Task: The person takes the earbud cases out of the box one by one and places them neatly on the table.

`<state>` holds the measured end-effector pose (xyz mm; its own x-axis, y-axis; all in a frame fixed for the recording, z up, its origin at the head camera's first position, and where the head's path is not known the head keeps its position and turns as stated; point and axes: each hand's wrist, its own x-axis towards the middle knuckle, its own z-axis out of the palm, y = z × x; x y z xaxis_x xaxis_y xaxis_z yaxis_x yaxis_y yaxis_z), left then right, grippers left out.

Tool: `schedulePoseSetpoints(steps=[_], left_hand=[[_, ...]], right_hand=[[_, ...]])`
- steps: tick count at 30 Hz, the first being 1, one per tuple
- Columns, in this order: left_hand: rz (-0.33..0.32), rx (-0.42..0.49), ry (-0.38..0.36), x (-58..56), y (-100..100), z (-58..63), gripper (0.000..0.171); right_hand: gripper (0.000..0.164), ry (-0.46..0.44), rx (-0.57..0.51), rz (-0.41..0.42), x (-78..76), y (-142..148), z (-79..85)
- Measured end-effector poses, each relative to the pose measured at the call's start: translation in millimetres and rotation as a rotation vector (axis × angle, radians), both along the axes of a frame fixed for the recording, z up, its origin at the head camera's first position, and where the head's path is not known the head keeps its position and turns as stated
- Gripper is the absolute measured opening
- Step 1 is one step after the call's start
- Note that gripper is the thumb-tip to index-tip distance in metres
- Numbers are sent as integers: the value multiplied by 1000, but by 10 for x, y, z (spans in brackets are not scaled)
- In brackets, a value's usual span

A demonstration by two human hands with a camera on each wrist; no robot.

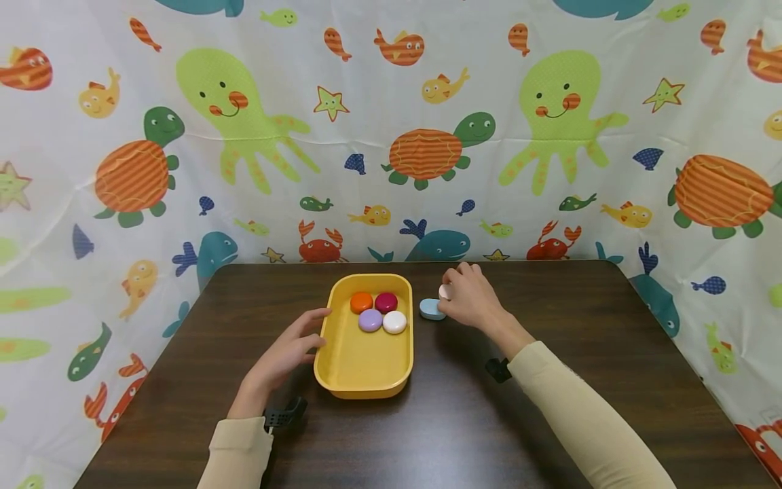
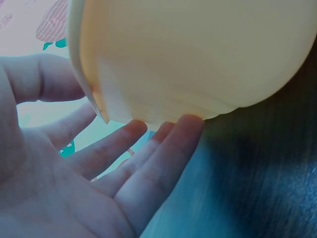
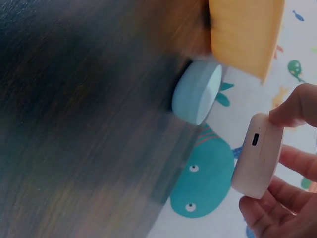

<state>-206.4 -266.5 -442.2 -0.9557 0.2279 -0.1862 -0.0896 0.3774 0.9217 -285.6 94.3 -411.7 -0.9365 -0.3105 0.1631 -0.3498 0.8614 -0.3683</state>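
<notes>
My right hand (image 1: 472, 299) pinches a pale pink earbud case (image 3: 258, 156) between thumb and fingertips. A small charging port shows on that case's side in the right wrist view. Just below and left of it, a light blue case (image 1: 431, 309) sits on the table, right of the yellow tray (image 1: 364, 372). Inside the tray's far half lie an orange case (image 1: 361, 303), a crimson one (image 1: 386, 302), a lilac one (image 1: 370, 320) and a white one (image 1: 394, 322). My left hand (image 1: 287, 350) touches the tray's left side with loosely extended fingers.
The dark wooden table (image 1: 550, 414) carries the tray and the blue case. A white curtain (image 1: 366, 88) printed with sea animals hangs behind the table and along both sides. Each wrist wears a black strap, the left one (image 1: 284, 413) near the tray's front left.
</notes>
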Motion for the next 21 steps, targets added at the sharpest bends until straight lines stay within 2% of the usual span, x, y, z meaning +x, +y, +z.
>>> schedulePoseSetpoints(steps=[15,21], left_hand=[[8,-3,-6,8,5,11,61],[2,-3,-8,-1,1,0,61]], right_hand=[[38,-7,38,0,-59,112,-116],[38,-42,48,6,-86,147,-178]])
